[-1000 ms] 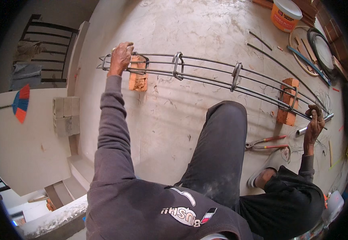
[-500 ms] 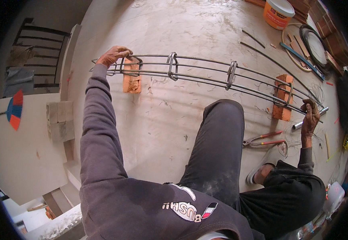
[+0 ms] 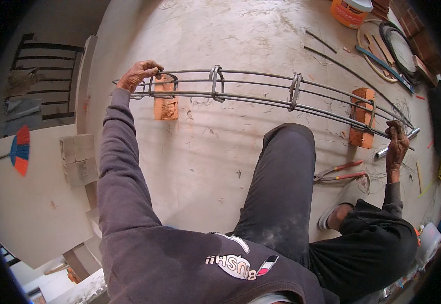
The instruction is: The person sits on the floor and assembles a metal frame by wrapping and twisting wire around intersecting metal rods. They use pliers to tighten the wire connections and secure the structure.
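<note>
A long rebar cage (image 3: 253,101) of thin steel bars, with several bent stirrups around them, spans the scene from left to right. It rests across two orange bricks, a left brick (image 3: 166,109) and a right brick (image 3: 361,138). At its left end, my left hand (image 3: 138,76) is closed on the cage, fingertips on the upper bar by a stirrup just beyond the left brick. Past the right brick, my right hand (image 3: 396,144) is closed around the bar ends of the cage. Its fingers partly cover those ends.
Red-handled pliers (image 3: 339,173) lie on the floor by my right foot. A metal tube (image 3: 397,143) lies near my right hand. Loose rods (image 3: 344,65), a coiled black hose (image 3: 399,50) and an orange bucket (image 3: 351,12) are at the far right. Grey blocks (image 3: 77,156) stand left.
My left hand has shifted slightly left along the cage, away from the left brick. My right hand keeps its grip. The whole view has turned a little.
</note>
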`<action>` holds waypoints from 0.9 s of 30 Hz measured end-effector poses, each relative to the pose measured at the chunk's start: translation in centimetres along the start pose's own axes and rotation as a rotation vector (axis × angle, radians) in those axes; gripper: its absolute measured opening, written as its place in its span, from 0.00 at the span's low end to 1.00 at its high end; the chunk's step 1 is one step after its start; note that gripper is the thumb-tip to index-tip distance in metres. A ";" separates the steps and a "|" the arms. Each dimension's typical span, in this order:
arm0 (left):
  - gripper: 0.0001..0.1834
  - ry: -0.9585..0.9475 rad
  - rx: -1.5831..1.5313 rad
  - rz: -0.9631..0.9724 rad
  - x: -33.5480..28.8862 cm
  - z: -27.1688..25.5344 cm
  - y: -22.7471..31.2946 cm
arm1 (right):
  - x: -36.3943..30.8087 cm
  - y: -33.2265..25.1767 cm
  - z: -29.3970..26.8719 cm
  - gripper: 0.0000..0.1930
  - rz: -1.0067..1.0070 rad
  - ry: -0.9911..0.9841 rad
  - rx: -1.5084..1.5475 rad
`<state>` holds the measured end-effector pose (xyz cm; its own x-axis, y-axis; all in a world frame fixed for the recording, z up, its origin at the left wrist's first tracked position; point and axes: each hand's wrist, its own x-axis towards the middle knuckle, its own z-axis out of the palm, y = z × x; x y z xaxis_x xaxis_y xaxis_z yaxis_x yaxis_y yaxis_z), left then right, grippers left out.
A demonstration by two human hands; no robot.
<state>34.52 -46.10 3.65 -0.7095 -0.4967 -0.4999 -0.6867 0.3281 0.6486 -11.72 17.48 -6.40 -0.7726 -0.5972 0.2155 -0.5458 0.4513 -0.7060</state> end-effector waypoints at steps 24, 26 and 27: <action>0.13 0.032 -0.105 0.043 0.4 -0.9 -1.7 | 0.3 0.3 0.1 0.14 0.013 -0.018 -0.022; 0.13 0.045 -0.132 0.008 0.3 0.2 -2.3 | 0.8 -0.6 -0.1 0.13 -0.005 -0.043 -0.036; 0.14 0.055 -0.154 -0.003 0.6 0.9 -2.5 | 0.3 -0.1 -0.6 0.13 0.010 -0.051 -0.079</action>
<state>35.70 -46.49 1.20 -0.6951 -0.5423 -0.4720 -0.6532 0.2021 0.7297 -12.07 17.66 -5.92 -0.7613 -0.6249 0.1727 -0.5639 0.5068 -0.6520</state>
